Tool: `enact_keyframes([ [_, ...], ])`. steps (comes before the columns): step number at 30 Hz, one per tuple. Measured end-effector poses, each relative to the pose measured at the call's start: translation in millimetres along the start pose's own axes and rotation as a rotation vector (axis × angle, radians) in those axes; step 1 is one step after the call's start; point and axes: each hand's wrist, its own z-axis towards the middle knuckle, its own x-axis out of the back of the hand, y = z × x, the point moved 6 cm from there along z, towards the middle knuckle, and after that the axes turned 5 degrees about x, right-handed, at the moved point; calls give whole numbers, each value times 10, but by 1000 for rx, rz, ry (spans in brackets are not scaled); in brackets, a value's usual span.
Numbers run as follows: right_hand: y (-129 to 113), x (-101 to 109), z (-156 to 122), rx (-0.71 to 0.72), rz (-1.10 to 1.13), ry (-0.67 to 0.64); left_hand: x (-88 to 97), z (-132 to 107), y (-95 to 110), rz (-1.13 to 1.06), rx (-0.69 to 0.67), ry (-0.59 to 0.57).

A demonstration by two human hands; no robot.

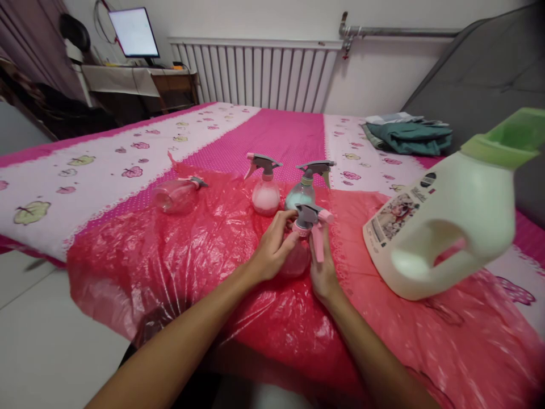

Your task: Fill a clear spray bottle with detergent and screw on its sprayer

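Observation:
Between my two hands stands a spray bottle with a pink collar and a grey and pink trigger head. My left hand is closed around its collar and neck from the left. On the right side, my right hand grips the bottle near the pink trigger, its fingers partly hidden behind the head. Just beyond are an upright pink spray bottle and a green-tinted spray bottle, both holding cloudy liquid. Another pink spray bottle lies on its side to the left.
Red plastic sheeting covers the near part of the bed. A large pale jug with a green cap stands at the right. Folded clothes lie behind it. A radiator and a desk with a monitor are at the back.

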Motion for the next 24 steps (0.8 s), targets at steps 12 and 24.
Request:
enact_keyframes([
  [12, -91, -49, 32, -55, 86, 53, 14, 9, 37, -26, 2, 5],
  [24, -110, -55, 38, -4, 80, 21, 12, 0, 41, -29, -21, 9],
])
